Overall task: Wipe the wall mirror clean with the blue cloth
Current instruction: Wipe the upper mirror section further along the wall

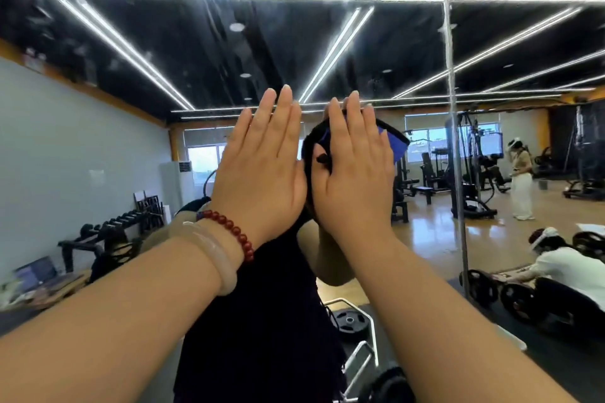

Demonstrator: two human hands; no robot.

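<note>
Two hands (262,170) (355,177), two bracelets (235,233) (214,253), one blue cloth (394,145), one mirror (98,147)

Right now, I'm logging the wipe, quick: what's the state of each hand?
Left hand: open, fingers straight, holding nothing.
Right hand: open, flat, pressing the blue cloth against the mirror.

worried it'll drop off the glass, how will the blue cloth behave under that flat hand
Probably floppy: the blue cloth folds and curls at its edges beside the right hand. It likely slides easily on the smooth, glossy mirror. Pinned only by a flat press, not gripped, it could drop if pressure eases.
</note>
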